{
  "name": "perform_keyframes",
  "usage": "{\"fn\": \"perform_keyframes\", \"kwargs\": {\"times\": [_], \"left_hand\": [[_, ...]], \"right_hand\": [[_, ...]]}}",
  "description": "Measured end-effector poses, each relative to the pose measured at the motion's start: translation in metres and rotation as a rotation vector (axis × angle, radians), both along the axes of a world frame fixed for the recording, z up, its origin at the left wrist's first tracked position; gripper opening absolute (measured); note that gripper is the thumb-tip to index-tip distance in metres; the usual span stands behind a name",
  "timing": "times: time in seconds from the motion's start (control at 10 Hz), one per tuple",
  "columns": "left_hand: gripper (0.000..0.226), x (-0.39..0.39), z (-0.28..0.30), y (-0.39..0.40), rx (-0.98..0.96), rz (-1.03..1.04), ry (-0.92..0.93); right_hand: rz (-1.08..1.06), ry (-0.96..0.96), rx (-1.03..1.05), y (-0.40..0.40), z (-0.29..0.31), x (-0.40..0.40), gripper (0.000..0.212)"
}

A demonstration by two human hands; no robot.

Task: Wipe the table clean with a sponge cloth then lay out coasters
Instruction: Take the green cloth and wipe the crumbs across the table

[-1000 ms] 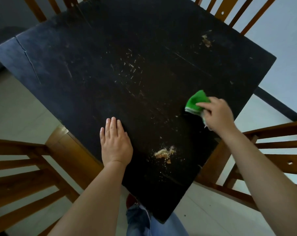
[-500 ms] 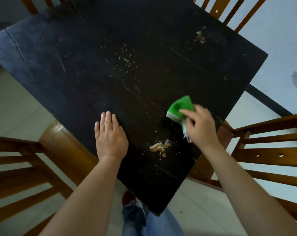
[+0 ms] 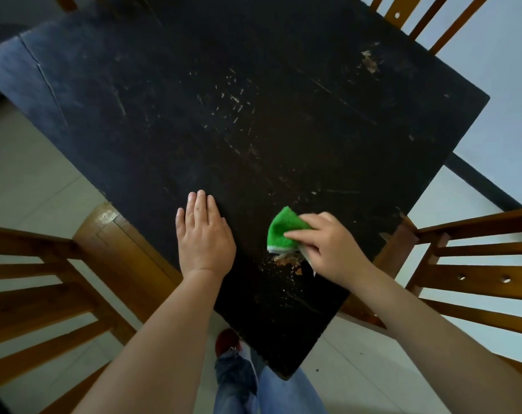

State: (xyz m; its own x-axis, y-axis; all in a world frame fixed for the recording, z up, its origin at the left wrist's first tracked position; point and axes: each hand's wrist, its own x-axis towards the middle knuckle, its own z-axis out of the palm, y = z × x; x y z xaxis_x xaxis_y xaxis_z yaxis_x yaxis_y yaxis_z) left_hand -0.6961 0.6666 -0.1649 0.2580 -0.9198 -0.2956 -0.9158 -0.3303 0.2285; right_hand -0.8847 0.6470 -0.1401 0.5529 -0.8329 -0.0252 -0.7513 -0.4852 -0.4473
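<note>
A dark, scratched wooden table (image 3: 253, 85) fills the view, its near corner pointing at me. My right hand (image 3: 328, 246) presses a folded green sponge cloth (image 3: 283, 231) onto the tabletop, right above a small pile of tan crumbs (image 3: 288, 259). My left hand (image 3: 204, 234) lies flat, palm down with its fingers together, near the table's left edge and holds nothing. More pale specks (image 3: 232, 100) dot the table's middle, and a crumb patch (image 3: 368, 61) sits at the far right. No coasters are in sight.
Wooden chairs stand around the table: one at the left (image 3: 44, 279), one at the right (image 3: 477, 264), one at the far side (image 3: 418, 22). Below the near corner are my jeans (image 3: 253, 383) and a red shoe (image 3: 226, 345) on a pale tiled floor.
My right hand has dragged the green cloth across the table toward me and leftward, reaching the crumb pile. The left hand stays flat in the same spot.
</note>
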Motion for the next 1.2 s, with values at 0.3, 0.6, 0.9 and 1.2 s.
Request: {"fn": "perform_keyframes", "kwargs": {"times": [0.3,0.6,0.9,1.2], "left_hand": [[0.051,0.002,0.001,0.001,0.005,-0.005,0.017],[0.051,0.002,0.0,0.001,0.003,-0.007,0.029],[0.051,0.003,-0.001,0.002,0.0,-0.021,0.035],[0.05,0.002,-0.002,0.002,-0.002,-0.031,0.016]], "right_hand": [[0.089,0.085,-0.008,-0.036,-0.007,0.019,0.029],[0.343,0.202,-0.017,-0.022,0.008,0.039,0.033],[0.062,0.04,-0.048,-0.029,0.019,-0.007,0.026],[-0.514,0.107,-0.001,0.007,-0.001,-0.031,0.03]]}}
